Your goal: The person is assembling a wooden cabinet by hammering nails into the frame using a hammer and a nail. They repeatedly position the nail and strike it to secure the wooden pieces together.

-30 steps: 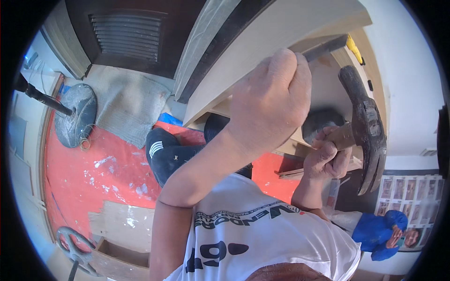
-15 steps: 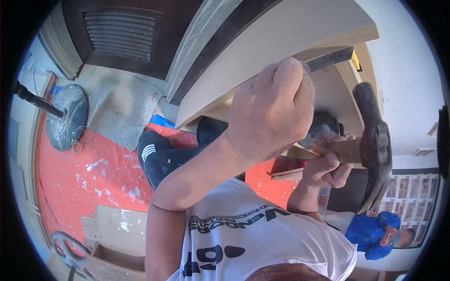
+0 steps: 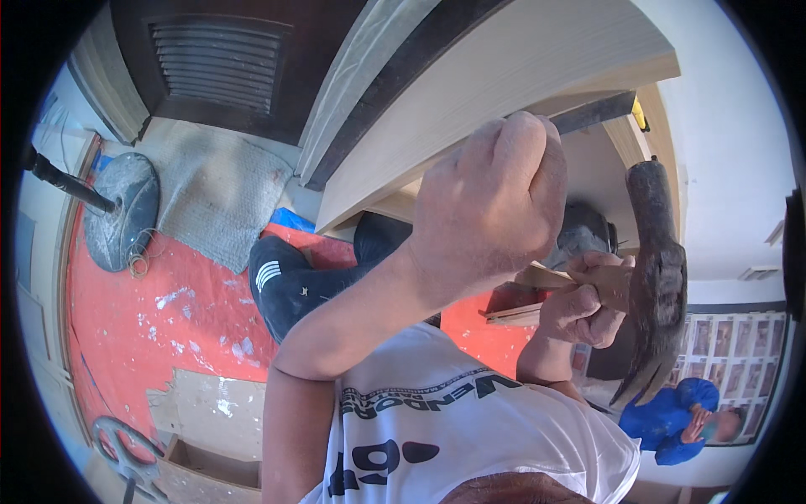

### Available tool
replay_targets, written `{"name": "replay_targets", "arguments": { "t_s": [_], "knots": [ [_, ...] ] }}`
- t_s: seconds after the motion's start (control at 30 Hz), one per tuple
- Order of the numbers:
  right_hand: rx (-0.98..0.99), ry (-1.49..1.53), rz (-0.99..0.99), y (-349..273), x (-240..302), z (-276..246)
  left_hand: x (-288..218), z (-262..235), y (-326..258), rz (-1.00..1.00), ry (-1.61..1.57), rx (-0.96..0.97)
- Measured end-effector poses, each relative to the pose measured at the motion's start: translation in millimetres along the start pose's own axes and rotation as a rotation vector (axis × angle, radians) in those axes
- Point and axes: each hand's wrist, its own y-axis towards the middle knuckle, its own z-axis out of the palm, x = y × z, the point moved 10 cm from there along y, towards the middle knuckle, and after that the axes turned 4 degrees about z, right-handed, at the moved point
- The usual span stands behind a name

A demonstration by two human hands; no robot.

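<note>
My left hand (image 3: 495,197) is closed in a fist at the edge of a pale wood-grain panel (image 3: 537,50). A flat dark metal bar (image 3: 598,111) sticks out of the fist toward the upper right; its other end is hidden. Lower and to the right, my right hand (image 3: 583,315) grips the wooden handle of a claw hammer (image 3: 659,286). The hammer's dark, worn head stands upright in the view, apart from the bar, with its claw pointing down.
Behind the bar is an open wooden cabinet interior with a yellow object (image 3: 640,114). A dark louvred door (image 3: 217,67) stands at upper left, near a grey mat (image 3: 218,197) and a round stand base (image 3: 122,210). A person in blue (image 3: 672,420) is at lower right.
The hammer head has shifted slightly left and down and turned a little. My left hand and the bar have moved only a touch to the right.
</note>
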Motion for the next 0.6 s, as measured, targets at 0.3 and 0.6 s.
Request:
{"name": "replay_targets", "arguments": {
  "t_s": [0.3,0.6],
  "knots": [
    [0.128,0.075,0.064,13,19,24,2,2,-2,-0.024,-0.041,0.024],
    [0.141,-0.101,-0.082,10,21,22,4,2,-3,-0.037,-0.032,-0.002]
  ]
}}
